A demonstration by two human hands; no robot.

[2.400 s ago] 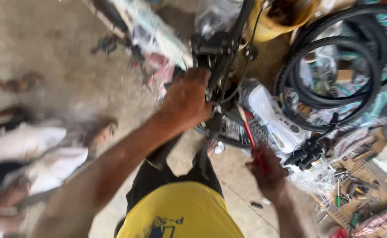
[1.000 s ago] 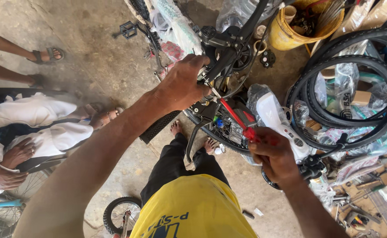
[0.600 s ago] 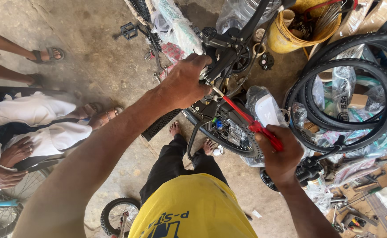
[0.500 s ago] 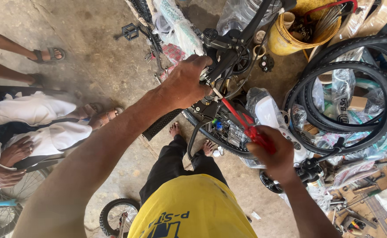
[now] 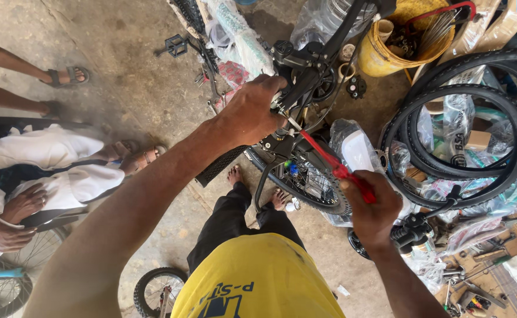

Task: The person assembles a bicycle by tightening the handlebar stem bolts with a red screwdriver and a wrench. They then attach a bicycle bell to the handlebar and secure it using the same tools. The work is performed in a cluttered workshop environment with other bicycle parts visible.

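Gripping black bicycle handlebar (image 5: 305,88) at upper centre of frame, my left hand (image 5: 252,112) clenched round it. My right hand (image 5: 371,206), centre right, grasping red-handled screwdriver (image 5: 335,168), tip near brake lever clamp. Risk, I judge: tip slipping off, striking left knuckles, since handlebar could twist.

The left hand (image 5: 251,112) hides the handlebar grip beneath it; the red tool's (image 5: 336,168) tip is too small to tell.
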